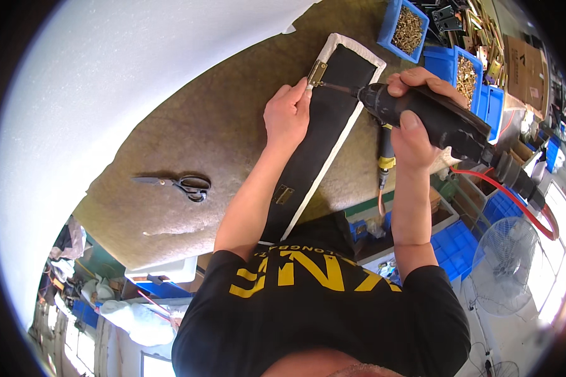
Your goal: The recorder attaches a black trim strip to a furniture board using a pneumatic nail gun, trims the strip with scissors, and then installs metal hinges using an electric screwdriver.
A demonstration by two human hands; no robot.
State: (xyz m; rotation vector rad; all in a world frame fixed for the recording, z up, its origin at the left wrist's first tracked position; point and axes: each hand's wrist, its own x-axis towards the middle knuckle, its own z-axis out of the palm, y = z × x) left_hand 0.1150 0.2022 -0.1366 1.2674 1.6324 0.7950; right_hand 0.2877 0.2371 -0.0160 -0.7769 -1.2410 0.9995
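A long black panel (pixel 333 116) with white edging lies slantwise on the table. At its far end, on the left edge, sits a brass-coloured hinge (pixel 317 73). My left hand (pixel 287 118) is closed, its fingertips pinched at the near end of this hinge. In my right hand (pixel 419 119) is a black power screwdriver (pixel 431 116), held roughly level with the fingers wrapped round its body. Its long bit points left and reaches the hinge; whether a screw is under the tip is too small to tell. A second brass-coloured hinge (pixel 283 195) lies on the panel's near part.
Black scissors (pixel 192 186) lie on the table (pixel 170 138) at left. Blue bins (pixel 391 45) of small brass-coloured screws stand far right, near loose metal hardware. A red hose (pixel 509 195) curves at right. Another tool with a yellow band (pixel 387 162) is beside the panel. White sheeting (pixel 107 81) covers the left.
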